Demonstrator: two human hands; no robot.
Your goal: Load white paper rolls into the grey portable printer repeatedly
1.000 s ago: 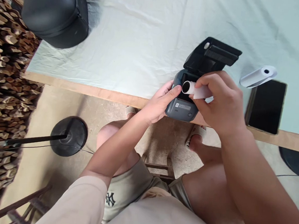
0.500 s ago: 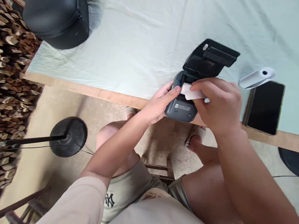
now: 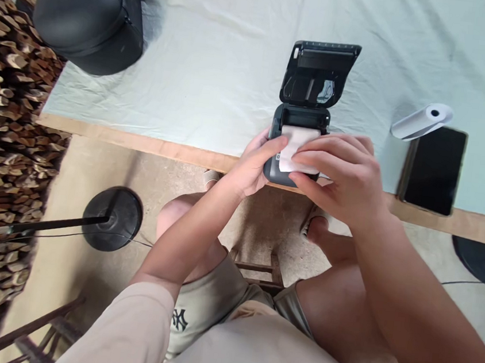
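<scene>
At the near edge of the surface (image 3: 142,142), a small dark printer (image 3: 294,123) stands with its lid (image 3: 319,68) tipped up and back. White paper (image 3: 296,144) lies out of its open compartment and over the front of the body. The left hand (image 3: 255,168) grasps the printer's left side, thumb resting by the paper's edge. The right hand (image 3: 347,178) has its fingers spread flat on the paper, pressing it down, not clenched. Off to the right lie a spare paper roll (image 3: 422,122) and, just beside it, a dark phone (image 3: 434,170); a black case (image 3: 89,12) sits well apart at the far left.
</scene>
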